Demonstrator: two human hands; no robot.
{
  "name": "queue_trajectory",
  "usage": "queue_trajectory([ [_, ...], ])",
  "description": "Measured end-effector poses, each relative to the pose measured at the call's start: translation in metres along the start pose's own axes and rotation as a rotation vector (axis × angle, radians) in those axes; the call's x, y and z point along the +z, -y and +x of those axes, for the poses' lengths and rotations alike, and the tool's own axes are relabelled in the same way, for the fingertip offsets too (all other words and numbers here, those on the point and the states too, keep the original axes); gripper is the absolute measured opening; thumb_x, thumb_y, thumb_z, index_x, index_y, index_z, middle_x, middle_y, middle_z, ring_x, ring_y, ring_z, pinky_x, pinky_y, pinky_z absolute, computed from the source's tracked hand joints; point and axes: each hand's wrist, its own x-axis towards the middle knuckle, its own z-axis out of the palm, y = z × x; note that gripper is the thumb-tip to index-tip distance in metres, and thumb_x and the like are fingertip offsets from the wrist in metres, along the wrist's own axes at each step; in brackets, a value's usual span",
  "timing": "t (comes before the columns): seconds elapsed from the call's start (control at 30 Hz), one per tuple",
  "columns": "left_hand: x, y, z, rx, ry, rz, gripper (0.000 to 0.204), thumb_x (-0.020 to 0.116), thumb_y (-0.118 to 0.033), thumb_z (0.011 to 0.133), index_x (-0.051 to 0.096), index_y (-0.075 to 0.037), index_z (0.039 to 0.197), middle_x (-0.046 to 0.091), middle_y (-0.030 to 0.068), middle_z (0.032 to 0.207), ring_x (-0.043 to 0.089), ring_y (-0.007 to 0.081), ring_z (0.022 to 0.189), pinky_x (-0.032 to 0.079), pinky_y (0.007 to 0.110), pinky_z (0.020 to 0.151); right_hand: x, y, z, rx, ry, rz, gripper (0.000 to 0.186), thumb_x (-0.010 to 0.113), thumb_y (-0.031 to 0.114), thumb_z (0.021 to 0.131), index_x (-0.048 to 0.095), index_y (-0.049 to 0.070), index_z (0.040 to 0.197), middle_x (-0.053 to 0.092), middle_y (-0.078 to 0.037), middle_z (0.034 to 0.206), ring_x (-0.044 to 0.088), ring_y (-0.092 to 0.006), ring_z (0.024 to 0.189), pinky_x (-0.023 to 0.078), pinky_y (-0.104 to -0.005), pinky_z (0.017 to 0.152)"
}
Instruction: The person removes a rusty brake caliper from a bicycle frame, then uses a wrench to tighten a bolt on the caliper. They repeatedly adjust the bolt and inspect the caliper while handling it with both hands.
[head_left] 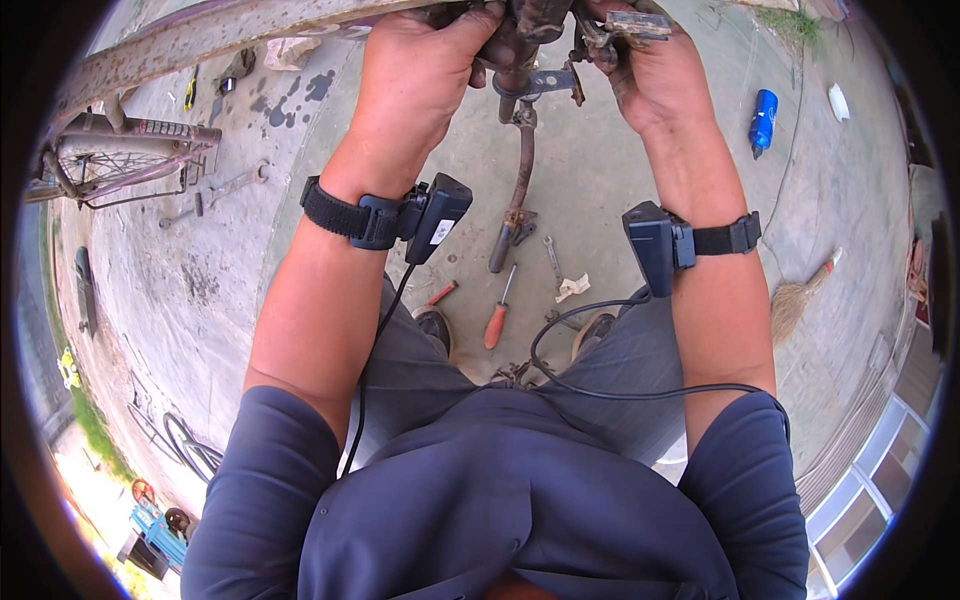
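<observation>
Here, spoked wheel [115, 165]: well to the left of the curved rusty handlebar [524, 165].
Large wrench [235, 183]: lying on the concrete, left of the handlebar, between wheel and left forearm.
Left hand [425, 65]: just left of the handlebar's upper end, curled nearly closed, thumb and fingers pressed against the dark joint [540, 22]; some fingertips hidden behind metal.
Screwdriver [495, 327]: on the ground below the handlebar's lower tip, orange handle toward the body.
Handlebar: hanging between both hands, running down from the joint, beyond the grasp at its lower end; flat bracket [547, 82] crossing near its top.
Small wrench [553, 258]: just right of the handlebar's lower tip.
Right hand [655, 85]: right of the handlebar's top, half curled beside a blocky metal part [638, 25], touching it; fingers mostly hidden, so cannot tell how firmly closed.
Blue bottle [763, 122]: lying well to the right of the handlebar.
Broom [795, 305]: farther right of the handlebar and lower.
</observation>
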Motion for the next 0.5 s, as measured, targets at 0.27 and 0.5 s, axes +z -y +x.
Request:
queue_trajectory([
  [0.27, -0.0002, -0.0002, -0.0022, 0.007, 0.005, -0.002, 0.013, 0.064, -0.016, 0.096, 0.071, -0.006, 0.101, 0.070, 0.0000, 0.081, 0.059, 0.0072, 0.064, 0.041, 0.021, 0.050, 0.0051, 0.0010, -0.0027, -0.062, 0.012, 0.027, 0.025, 0.069, 0.012, 0.087, 0.066, -0.001, 0.109, 0.070, -0.008, 0.099, 0.064, -0.0172, 0.087, 0.050, -0.0292, 0.077],
  [0.5, -0.0045, 0.0023, 0.0008, 0.034, 0.025, -0.005, 0.015, 0.065, -0.014, 0.095, 0.069, -0.004, 0.106, 0.071, 0.0029, 0.087, 0.063, 0.0088, 0.068, 0.043, 0.022, 0.052, -0.0038, -0.0035, 0.0023, -0.046, 0.002, -0.007, 0.019, 0.067, 0.015, 0.091, 0.066, 0.002, 0.103, 0.068, -0.005, 0.089, 0.061, -0.0138, 0.075, 0.046, -0.0268, 0.064],
])
